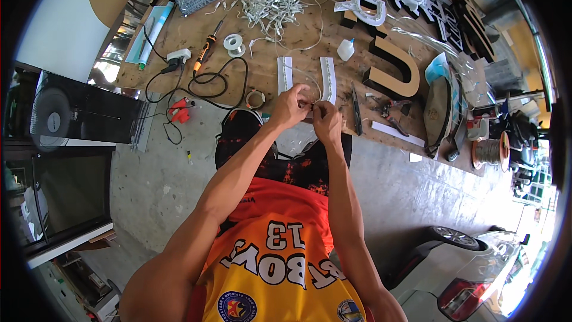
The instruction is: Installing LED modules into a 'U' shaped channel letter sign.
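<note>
Wooden bench; left hand, right hand curled, grips unclear, near flat white strips.

A white number and lettering cross the orange jersey, small print rings its blue badge at near left, and letter-shaped pieces crowd the far right of the table, perhaps too jumbled to read.

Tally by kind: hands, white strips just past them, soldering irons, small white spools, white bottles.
Left hand and right hand: 2
White strips: 2 as seen, lower ends hidden
Soldering iron: 1
Small white spool: 1
White bottle: 1
Total: 7
</note>
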Demonstrator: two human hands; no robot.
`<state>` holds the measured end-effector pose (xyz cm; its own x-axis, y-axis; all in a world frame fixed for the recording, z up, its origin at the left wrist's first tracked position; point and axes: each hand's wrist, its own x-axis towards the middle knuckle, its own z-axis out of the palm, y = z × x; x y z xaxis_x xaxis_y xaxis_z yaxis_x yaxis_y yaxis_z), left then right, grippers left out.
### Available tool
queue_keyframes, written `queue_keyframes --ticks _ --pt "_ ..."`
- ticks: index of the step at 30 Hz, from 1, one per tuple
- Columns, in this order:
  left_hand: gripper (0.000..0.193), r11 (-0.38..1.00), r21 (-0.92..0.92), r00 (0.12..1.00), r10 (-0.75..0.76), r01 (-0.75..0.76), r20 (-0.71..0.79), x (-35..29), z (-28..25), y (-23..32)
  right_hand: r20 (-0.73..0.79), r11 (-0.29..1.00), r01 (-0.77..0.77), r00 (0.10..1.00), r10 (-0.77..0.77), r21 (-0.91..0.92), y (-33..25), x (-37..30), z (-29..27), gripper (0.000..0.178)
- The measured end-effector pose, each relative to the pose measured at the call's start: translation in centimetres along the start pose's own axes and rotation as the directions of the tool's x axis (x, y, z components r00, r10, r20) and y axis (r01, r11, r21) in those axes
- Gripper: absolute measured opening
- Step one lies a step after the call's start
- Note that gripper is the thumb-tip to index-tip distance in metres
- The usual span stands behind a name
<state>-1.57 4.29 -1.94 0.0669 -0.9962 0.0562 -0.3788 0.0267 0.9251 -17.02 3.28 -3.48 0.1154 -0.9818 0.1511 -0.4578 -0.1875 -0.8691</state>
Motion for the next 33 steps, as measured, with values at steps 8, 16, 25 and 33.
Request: queue_keyframes --ticks 8,16,25,33 --pt "0.041 0.975 -0.219 0.999 -0.047 0.046 -0.001 0.7 0.6 -2.4 -0.042 0.999 0.046 0.998 -0.045 0.018 0.3 -0.2 1.0 0.017" --pt "0.027 0.962 -0.271 0.998 -0.053 0.041 -0.037 0.3 0.3 -1.1 0.127 0.95 -0.196 0.977 0.169 0.245 1.1 1.2 0.3 0.019" --pt "0.023 0.967 0.127 0.97 0.23 -0.22 -0.072 -1.4 -0.4 -1.0 0.215 0.85 -0.392 0.918 0.334 0.352 0.2 0.8 0.0 0.016" --pt "0.029 0.987 0.048 0.986 0.154 -0.151 -0.066 -1.6 0.2 -0.5 0.27 0.774 -0.49 0.871 0.411 0.401 -0.8 1.8 -1.1 0.018"
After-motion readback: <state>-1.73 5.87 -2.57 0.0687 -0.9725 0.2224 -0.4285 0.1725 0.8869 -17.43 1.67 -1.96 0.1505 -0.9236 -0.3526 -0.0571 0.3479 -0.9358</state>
